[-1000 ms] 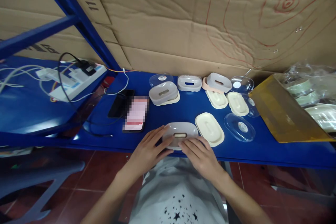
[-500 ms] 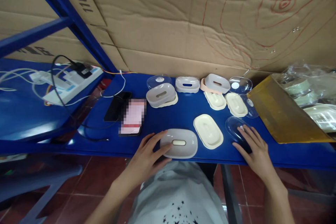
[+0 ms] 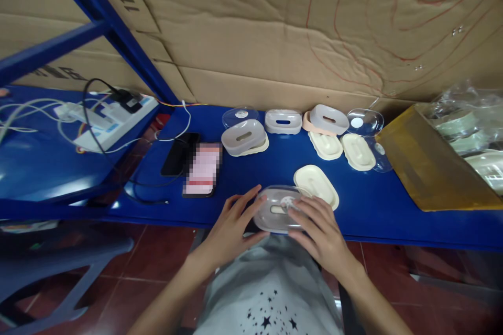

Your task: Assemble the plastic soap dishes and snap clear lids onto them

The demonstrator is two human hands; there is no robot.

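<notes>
A grey oval soap box (image 3: 264,222) with a slot in its middle sits at the table's front edge, in front of my body. Over it is a clear oval lid (image 3: 275,194) bearing a round white sticker; whether it is fully seated I cannot tell. My left hand (image 3: 239,222) grips the box's left end, thumb and fingers around the rim. My right hand (image 3: 319,227) holds the lid at its right end, fingers curved over the top. Just behind the right fingers lies a cream oval tray (image 3: 316,183), partly covered by that hand.
Further back stand grey boxes (image 3: 243,136), cream trays (image 3: 358,152) and clear lids (image 3: 365,123). A phone (image 3: 202,170) lies to the left, near a power strip (image 3: 118,123) with cables. At right is an open carton (image 3: 416,167) of plastic-wrapped parts. Cardboard (image 3: 251,26) lines the back.
My right hand has brought the clear lid leftward from the table's right side onto the grey box. My left hand has stayed at the box's left end. The view has shifted slightly.
</notes>
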